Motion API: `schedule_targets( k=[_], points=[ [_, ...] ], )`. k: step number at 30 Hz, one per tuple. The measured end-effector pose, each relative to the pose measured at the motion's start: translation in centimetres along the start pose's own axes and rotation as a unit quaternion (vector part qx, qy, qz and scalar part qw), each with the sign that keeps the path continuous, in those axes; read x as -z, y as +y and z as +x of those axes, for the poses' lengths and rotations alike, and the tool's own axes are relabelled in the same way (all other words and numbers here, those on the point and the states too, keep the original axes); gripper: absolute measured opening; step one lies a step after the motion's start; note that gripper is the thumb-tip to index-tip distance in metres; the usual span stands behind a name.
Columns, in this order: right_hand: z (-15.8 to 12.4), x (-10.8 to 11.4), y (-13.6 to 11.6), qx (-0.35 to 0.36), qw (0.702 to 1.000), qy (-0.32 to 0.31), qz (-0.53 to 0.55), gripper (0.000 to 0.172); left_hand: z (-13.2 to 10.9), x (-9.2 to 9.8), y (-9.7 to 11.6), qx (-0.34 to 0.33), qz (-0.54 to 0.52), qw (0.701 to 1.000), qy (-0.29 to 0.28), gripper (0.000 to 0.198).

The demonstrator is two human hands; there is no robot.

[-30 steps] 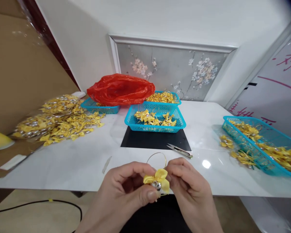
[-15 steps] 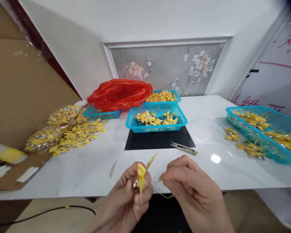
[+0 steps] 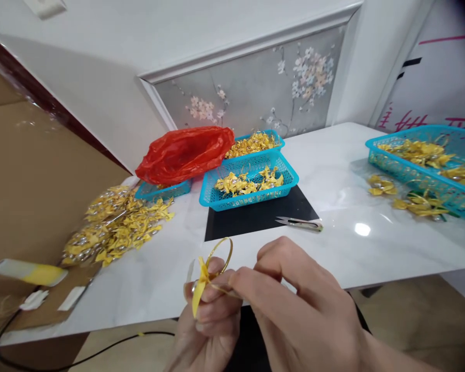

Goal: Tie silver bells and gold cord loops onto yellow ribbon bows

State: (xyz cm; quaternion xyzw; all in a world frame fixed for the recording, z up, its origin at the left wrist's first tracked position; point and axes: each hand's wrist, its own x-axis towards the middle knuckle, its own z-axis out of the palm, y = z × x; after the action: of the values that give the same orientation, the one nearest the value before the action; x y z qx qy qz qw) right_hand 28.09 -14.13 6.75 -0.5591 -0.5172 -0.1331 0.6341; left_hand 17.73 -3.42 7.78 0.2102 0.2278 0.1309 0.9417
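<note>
Low in front of me, my left hand [image 3: 217, 315] is closed around a yellow ribbon bow [image 3: 201, 287]. A shiny silver ball shows partly behind the bow, and a thin gold loop [image 3: 230, 253] stands up from it. My right hand [image 3: 298, 299] is closed in a pinch right beside the bow, its fingertips against the left fingers. A thin yellow thread [image 3: 227, 292] runs from the bow to the right fingertips. Whether those fingertips also hold a needle is hidden. Thread snips [image 3: 299, 223] lie on the table beyond my right hand.
Blue baskets of yellow bows [image 3: 250, 199] stand ahead and at the right [image 3: 422, 170]. A red plastic bag [image 3: 182, 155] covers part of the back-left basket. Heaped bows [image 3: 127, 227] lie left, beside cardboard [image 3: 50, 170]. A black mat [image 3: 232, 222] is under the front basket.
My right hand has moved left and now meets the left hand at the bow. The bow has turned, so its gold loop shows openly. The camera view has tilted.
</note>
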Motion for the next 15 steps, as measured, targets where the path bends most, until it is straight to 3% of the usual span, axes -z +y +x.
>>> schedule_targets(
  k=[6,11,15],
  points=[
    [1.1,0.2,-0.6,0.039,0.998,0.003,-0.053,0.029,0.1,-0.7,-0.6,-0.06,0.033,0.997,0.017,0.036],
    [1.7,1.3,-0.6,0.085,0.99,-0.02,-0.108,0.035,-0.2,-0.3,-0.6,-0.097,0.1,0.99,-0.02,0.029],
    [0.7,2.3,0.3,0.038,0.996,-0.064,-0.053,0.024,-0.6,-0.3,-0.5,-0.152,0.209,0.966,-0.021,0.023]
  ],
)
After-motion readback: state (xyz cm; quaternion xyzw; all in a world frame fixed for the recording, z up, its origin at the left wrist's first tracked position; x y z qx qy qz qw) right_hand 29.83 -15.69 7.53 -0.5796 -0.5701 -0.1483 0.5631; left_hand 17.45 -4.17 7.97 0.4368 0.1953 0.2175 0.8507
